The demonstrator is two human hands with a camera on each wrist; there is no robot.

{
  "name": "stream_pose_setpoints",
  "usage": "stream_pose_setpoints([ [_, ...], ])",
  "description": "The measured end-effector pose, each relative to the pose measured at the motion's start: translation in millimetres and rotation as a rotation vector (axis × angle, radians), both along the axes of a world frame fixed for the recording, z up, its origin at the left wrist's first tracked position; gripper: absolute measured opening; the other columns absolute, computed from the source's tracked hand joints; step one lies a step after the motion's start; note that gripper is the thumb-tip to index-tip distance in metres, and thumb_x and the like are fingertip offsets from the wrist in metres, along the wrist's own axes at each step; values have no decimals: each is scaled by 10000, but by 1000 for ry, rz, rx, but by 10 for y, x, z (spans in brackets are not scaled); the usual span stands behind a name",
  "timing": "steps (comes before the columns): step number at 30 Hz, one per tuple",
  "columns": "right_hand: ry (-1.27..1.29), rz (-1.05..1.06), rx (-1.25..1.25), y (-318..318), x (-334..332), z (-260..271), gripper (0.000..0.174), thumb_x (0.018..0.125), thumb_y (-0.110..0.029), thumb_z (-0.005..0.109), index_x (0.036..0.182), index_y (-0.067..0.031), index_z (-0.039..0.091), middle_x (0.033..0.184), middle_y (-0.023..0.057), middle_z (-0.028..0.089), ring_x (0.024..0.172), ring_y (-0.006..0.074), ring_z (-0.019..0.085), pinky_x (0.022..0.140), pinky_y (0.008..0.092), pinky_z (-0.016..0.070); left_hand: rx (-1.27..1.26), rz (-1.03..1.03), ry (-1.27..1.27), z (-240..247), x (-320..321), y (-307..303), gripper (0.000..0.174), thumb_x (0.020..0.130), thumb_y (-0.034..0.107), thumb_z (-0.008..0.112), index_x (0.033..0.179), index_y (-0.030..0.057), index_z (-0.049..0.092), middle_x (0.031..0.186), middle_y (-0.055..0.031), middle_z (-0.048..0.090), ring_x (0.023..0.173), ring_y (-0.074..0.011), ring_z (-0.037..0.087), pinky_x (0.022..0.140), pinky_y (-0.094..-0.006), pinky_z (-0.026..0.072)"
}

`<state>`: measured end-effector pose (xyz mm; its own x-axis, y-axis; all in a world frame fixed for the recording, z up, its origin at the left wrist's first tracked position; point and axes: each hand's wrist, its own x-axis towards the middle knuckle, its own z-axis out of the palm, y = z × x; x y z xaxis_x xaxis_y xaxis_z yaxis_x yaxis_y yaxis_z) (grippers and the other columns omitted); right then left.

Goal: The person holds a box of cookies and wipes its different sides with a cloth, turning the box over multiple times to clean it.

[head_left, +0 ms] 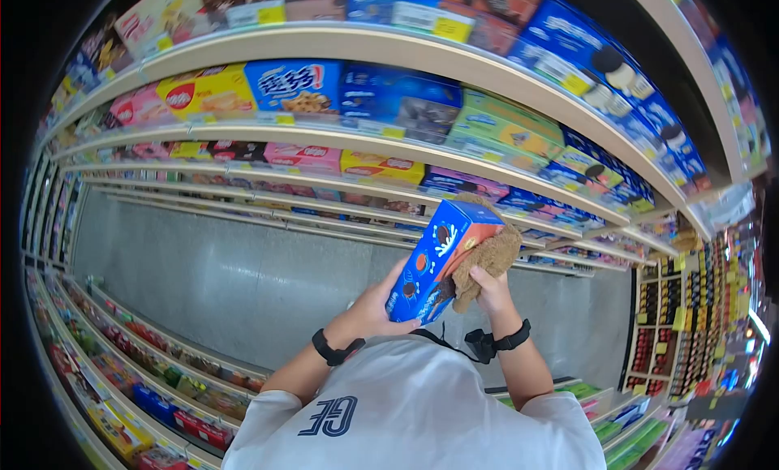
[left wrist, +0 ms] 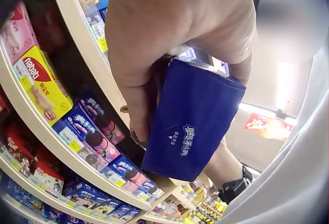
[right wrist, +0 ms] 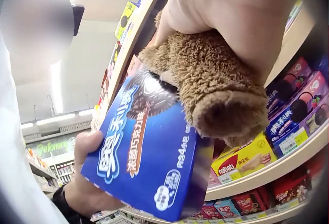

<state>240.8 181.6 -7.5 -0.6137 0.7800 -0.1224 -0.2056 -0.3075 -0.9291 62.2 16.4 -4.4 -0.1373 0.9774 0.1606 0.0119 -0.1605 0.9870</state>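
A blue cookie box (head_left: 423,263) is held up in front of the chest, tilted, above the aisle floor. My left hand (head_left: 373,308) grips its lower end, fingers and thumb round the sides. In the left wrist view the plain blue end of the box (left wrist: 193,126) faces the camera. My right hand (head_left: 492,290) holds a bunched brown fluffy cloth (head_left: 491,255) against the box's printed face. The right wrist view shows the cloth (right wrist: 205,69) overlapping the cookie picture on the box (right wrist: 149,157), with the left thumb at the box's edge.
Curved-looking shelves (head_left: 381,44) of cookie and wafer boxes stand ahead. Yellow wafer boxes (head_left: 381,167) and blue boxes fill the rows near the hands. Another low shelf (head_left: 162,381) runs behind on the left, with grey floor (head_left: 219,251) between. A rack of jars (head_left: 665,316) is at right.
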Motion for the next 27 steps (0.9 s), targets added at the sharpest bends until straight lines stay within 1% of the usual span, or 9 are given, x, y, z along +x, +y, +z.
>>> stream_pose_setpoints([
  [1,7,85,-56,-10,-51,-10,610,754,-58,684,1288,-42,391,1166,92,535,1063,220,556,900,368,471,-17,3,-5,-1,-56,-58,995,684,174,775,1456,59,157,1303,-149,495,1148,-224,528,965,-334,406],
  [5,7,138,-84,-167,-345,-82,610,752,-42,669,1293,-52,387,1159,93,537,1072,234,557,901,384,479,-50,2,-56,-138,-285,-265,997,672,187,781,1452,55,176,1313,-147,486,1147,-220,527,966,-330,406],
  [8,19,93,-130,-322,-527,-59,577,749,-29,659,1266,-55,406,1136,102,544,1033,229,574,868,379,499,-19,24,-107,-233,-434,-378,990,674,187,779,1451,51,181,1337,-148,463,1181,-216,497,989,-326,383],
  [11,-113,49,-104,-372,-742,4,557,762,-116,643,1258,-52,398,1102,91,545,1004,233,582,851,368,506,12,70,-142,-224,-591,-428,943,700,180,767,1441,32,203,1345,-158,452,1212,-217,469,1013,-326,358],
  [13,-84,-34,-68,-370,-879,36,460,771,-40,644,1189,-40,451,1058,105,569,938,217,603,779,359,526,-8,150,-207,-272,-661,-434,875,738,170,747,1426,12,231,1345,-171,448,1218,-225,467,1013,-329,359],
  [14,-115,6,-34,-362,-915,48,438,786,-43,634,1185,-31,452,1052,97,573,956,214,598,796,357,516,-62,182,-256,-254,-682,-447,808,783,184,712,1416,-1,246,1334,-185,456,1212,-233,474,1007,-339,367],
  [17,-165,23,82,-434,-1024,-5,450,805,-86,602,1212,-30,420,1018,97,553,948,218,589,830,368,511,-45,265,-213,-354,-714,-431,759,817,199,676,1410,0,247,1311,-194,473,1192,-241,492,996,-352,378],
  [25,-45,-26,-125,-309,-1028,99,460,864,-148,573,1281,-39,410,1190,108,545,1092,229,550,923,373,463,-7,326,-326,-437,-654,-403,718,829,202,659,1389,-2,259,1263,-197,492,1162,-232,503,981,-353,390],
  [27,67,74,-145,-344,-954,160,481,854,-153,607,1270,-11,416,1199,130,537,1086,245,559,941,376,451,-38,292,-278,-381,-625,-360,727,833,208,653,1398,0,246,1280,-203,479,1180,-249,495,989,-359,384],
])
